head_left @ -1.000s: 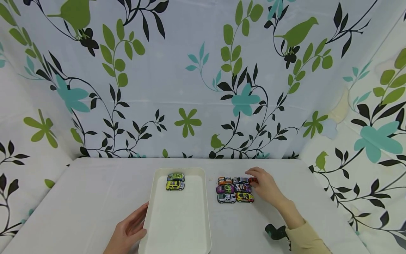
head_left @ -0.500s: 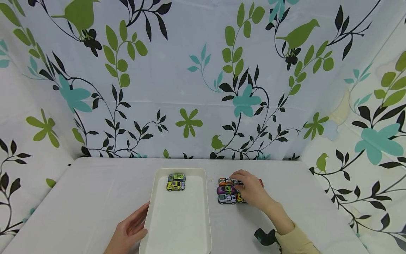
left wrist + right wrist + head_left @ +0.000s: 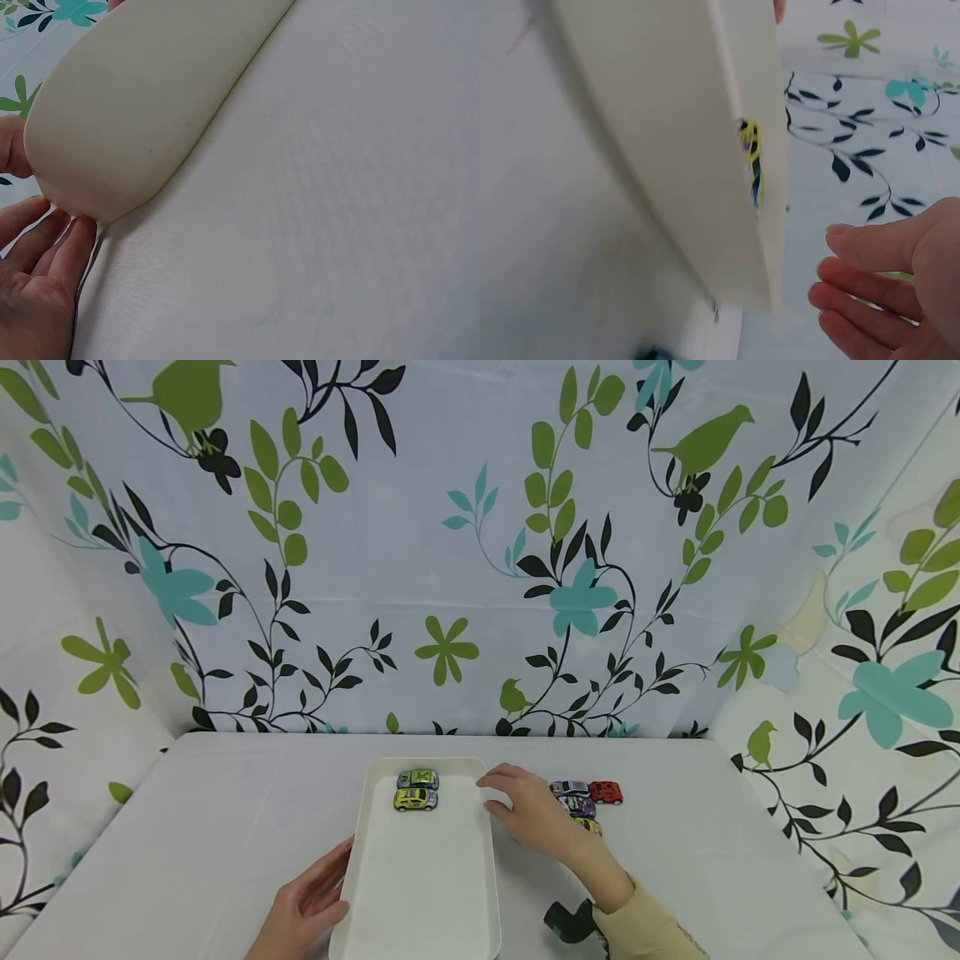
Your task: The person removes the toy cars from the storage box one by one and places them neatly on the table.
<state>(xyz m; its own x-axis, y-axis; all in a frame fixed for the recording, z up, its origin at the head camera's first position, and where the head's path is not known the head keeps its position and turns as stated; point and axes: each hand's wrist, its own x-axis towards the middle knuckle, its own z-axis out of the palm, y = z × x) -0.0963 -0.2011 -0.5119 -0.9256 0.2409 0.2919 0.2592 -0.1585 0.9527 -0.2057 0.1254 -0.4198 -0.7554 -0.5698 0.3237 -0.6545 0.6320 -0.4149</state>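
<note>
A shallow white tray (image 3: 420, 877) lies on the table with two toy cars in it: a green one (image 3: 417, 778) and a yellow one (image 3: 415, 799). My left hand (image 3: 303, 902) touches the tray's left side with its fingers and thumb, its fingertips along the outer wall in the left wrist view. Over the tray's right rim is my right hand (image 3: 536, 810), thumb apart from the bent fingers and nothing seen between them. Beyond it show a silver toy car (image 3: 570, 787), a red one (image 3: 606, 792), a purple one (image 3: 581, 807) and part of another yellow car (image 3: 588, 825).
The right hand covers the left part of the car group. A dark object (image 3: 567, 922) shows at the beige right sleeve (image 3: 645, 927). Behind the white tabletop (image 3: 225, 827) hangs a curtain (image 3: 360, 568) printed with leaves and birds.
My right hand has left the red car, passed leftward over the car group and reached the tray's right rim. The left hand and tray have stayed in place.
</note>
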